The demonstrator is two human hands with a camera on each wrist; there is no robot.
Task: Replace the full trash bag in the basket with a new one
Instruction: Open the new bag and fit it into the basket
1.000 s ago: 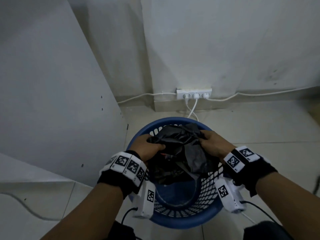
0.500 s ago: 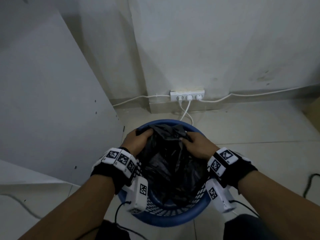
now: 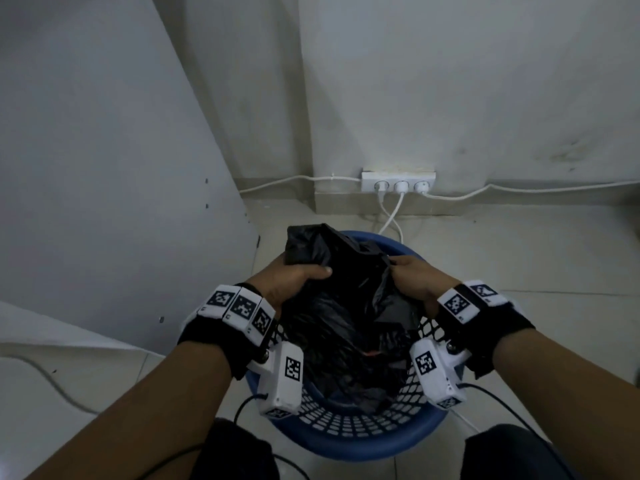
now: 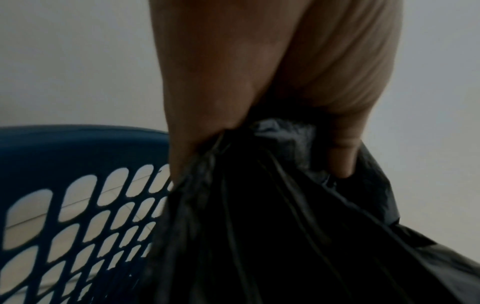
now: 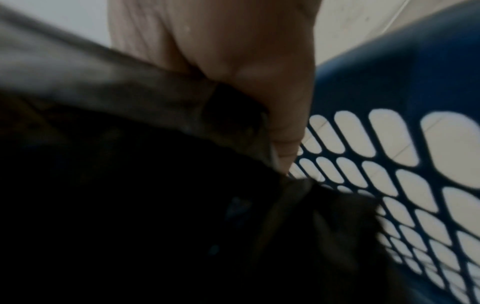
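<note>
A black trash bag (image 3: 341,306) hangs inside a round blue lattice basket (image 3: 349,441) on the floor. My left hand (image 3: 294,277) grips the bag's left top edge, with a bunch of plastic sticking up past the fist. My right hand (image 3: 414,271) pinches the right top edge. In the left wrist view the fingers (image 4: 342,156) curl round gathered black plastic (image 4: 272,205) beside the basket wall (image 4: 78,156). In the right wrist view the hand (image 5: 272,102) clamps the dark bag (image 5: 130,185) near the lattice (image 5: 415,102). Something red shows deep inside the bag.
A white power strip (image 3: 398,181) with plugs sits at the wall base just behind the basket, its cords (image 3: 391,216) trailing to the floor. A grey panel (image 3: 104,168) stands close on the left. A cable (image 3: 52,386) lies on the tiled floor at left.
Both hands have pulled the bag's top edges up and apart, so the mouth stands higher above the basket rim. The left fist now holds a taller bunch of plastic.
</note>
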